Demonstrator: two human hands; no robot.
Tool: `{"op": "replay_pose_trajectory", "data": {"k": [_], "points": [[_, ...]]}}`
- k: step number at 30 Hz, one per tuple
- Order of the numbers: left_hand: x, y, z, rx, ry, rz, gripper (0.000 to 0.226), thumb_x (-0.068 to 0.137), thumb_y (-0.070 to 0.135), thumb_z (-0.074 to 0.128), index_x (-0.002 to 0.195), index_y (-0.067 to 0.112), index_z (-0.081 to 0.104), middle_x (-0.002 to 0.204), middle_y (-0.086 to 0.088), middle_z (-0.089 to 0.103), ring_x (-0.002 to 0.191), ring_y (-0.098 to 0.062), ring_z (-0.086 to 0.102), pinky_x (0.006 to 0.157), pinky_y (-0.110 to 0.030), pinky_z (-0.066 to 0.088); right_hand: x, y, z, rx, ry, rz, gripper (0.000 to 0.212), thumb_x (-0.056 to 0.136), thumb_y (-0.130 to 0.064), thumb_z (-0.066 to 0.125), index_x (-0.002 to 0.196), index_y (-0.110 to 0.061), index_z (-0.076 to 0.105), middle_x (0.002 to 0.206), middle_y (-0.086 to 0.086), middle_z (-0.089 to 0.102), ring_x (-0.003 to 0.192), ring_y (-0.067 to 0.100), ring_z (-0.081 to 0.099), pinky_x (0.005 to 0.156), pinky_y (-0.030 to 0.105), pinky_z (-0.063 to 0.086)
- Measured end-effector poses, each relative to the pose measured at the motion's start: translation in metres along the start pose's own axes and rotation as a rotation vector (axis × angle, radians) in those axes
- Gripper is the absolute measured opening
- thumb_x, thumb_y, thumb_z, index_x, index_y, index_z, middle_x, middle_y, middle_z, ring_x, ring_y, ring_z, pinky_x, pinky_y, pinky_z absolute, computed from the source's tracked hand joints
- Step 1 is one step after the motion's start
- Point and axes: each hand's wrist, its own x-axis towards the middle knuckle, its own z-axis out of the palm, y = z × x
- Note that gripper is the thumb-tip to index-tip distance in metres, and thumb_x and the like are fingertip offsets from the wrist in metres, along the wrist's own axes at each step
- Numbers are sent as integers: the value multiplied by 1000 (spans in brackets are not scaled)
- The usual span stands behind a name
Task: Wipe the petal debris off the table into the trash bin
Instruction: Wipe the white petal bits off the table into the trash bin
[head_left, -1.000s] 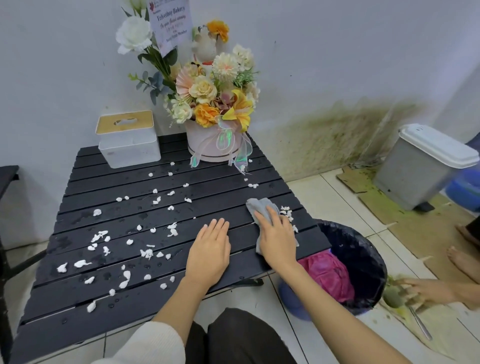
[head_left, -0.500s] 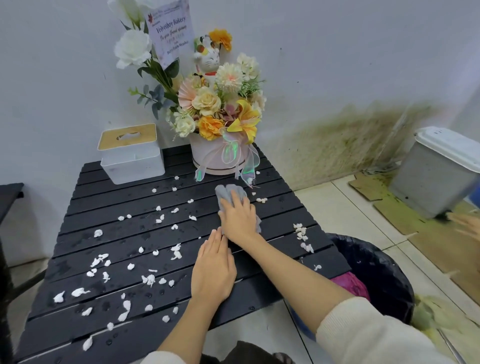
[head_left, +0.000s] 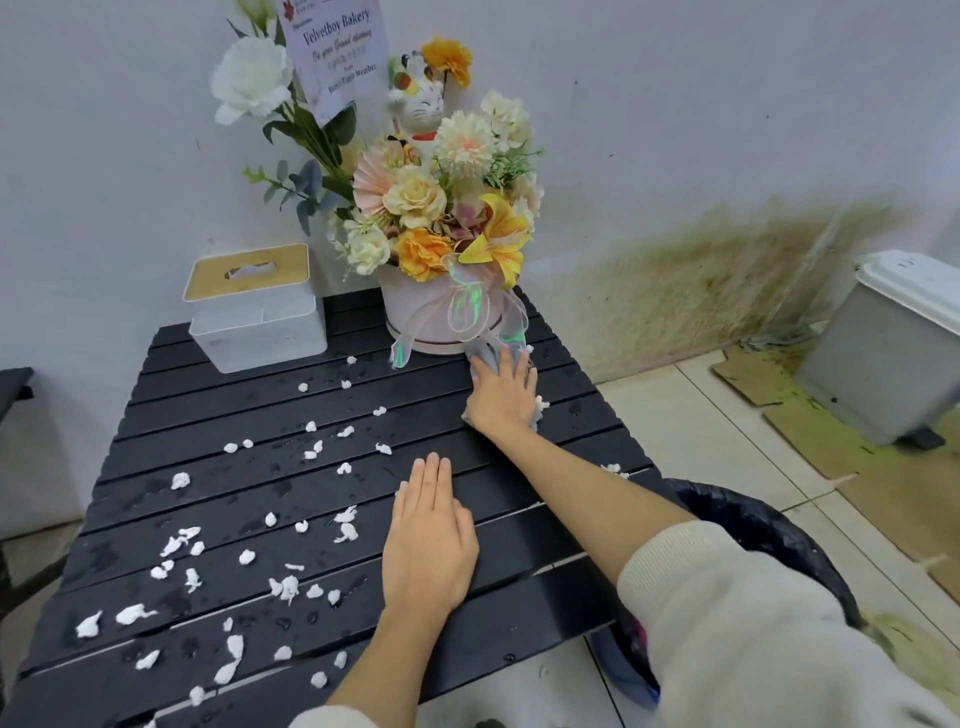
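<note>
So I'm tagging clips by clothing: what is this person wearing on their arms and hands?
Both hands are bare, with no gloves, rings or watch showing on the left hand or the right hand. Each arm has a cream, soft-looking knit sleeve pushed up, leaving the forearms uncovered. The left sleeve only shows as a sliver at the bottom edge.

flower box blocks far edge; tissue box beside; right table edge free
</note>
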Motion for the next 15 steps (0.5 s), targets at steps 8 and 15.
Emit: {"op": "replay_pose_trajectory", "data": {"k": [8,15], "points": [[2,1,-1,24,-34,-9,80,76,37,-11,148,13,14,157,0,11,144,-13,3,117,-30,0,-42,14,-15,-110,-27,182,67,94,-16,44,149,-13,6,153,29,-2,141,45,-5,115,52,-2],[4,4,-2,16,-29,-21,81,76,38,-9,148,13,18,156,-1,16,144,-15,6,117,-32,1,-96,36,-62,228,-6,87,55,80,9,40,128,-14,53,133,20,49,124,39,42,99,40,37]]}}
